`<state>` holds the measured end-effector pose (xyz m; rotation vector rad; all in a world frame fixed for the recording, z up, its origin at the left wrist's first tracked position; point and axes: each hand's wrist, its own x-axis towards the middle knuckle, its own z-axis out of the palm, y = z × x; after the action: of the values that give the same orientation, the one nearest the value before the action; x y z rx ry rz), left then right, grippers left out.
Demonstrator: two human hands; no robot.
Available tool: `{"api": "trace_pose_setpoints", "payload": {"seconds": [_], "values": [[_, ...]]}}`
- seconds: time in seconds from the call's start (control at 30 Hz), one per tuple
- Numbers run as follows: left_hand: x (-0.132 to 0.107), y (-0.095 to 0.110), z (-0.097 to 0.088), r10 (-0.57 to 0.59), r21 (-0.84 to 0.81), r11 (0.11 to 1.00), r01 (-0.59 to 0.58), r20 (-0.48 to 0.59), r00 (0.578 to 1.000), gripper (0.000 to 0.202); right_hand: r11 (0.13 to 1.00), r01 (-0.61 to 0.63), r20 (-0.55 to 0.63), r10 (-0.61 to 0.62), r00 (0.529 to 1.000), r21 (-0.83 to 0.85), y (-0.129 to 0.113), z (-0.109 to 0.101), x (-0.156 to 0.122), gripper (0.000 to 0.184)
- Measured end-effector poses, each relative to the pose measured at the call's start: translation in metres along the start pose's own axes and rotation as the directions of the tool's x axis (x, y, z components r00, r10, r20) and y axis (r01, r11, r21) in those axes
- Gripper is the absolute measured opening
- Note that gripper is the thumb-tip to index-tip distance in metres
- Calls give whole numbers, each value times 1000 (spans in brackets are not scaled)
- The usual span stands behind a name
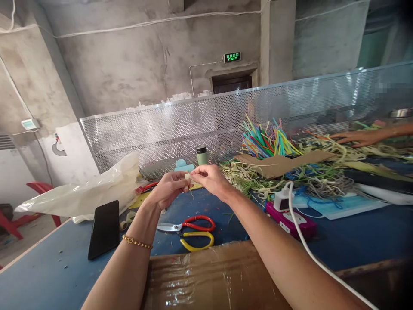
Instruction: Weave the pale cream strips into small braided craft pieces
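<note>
Above the blue table, my left hand (169,187) and my right hand (211,180) meet with their fingertips pinched together. Between them is a small pale strip-like piece (187,176), too small to name more exactly; both hands grip it. Below the hands lies a pair of scissors (174,227) with one red and one yellow handle, its blades pointing left. Just behind my fingers stand a green bottle with a black lid (201,156) and a light-blue object (183,166), partly hidden.
A black phone (103,230) and clear plastic sheeting (93,189) lie left. Nearest me is a taped cardboard box (209,277). At right are colourful stems (267,137), tangled fibres, a magenta power strip (295,221) with a white cable, a blue mask (348,207) and another person's hand (358,137).
</note>
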<state>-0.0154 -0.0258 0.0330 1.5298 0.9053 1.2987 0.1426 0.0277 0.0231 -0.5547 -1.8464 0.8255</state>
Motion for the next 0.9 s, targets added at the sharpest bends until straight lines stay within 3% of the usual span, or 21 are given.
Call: {"api": "trace_pose_setpoints", "payload": {"seconds": [0.3, 0.63, 0.83, 0.9], "values": [[1, -4, -4, 27, -38, 999, -27, 15, 1000, 21, 982, -139, -40, 145, 989, 131, -7, 2, -2, 13], [2, -6, -4, 14, 37, 999, -14, 1, 1000, 21, 993, -33, -88, 23, 996, -113, 2, 2, 2, 9], [2, -9, -5, 46, 230, 973, -37, -33, 998, 23, 965, 16, -16, -21, 1000, -262, -1, 0, 1, 2], [2, -11, -7, 39, 259, 965, -35, -11, 999, 29, 962, 8, -14, -12, 1000, -273, -2, -1, 0, 8]]}}
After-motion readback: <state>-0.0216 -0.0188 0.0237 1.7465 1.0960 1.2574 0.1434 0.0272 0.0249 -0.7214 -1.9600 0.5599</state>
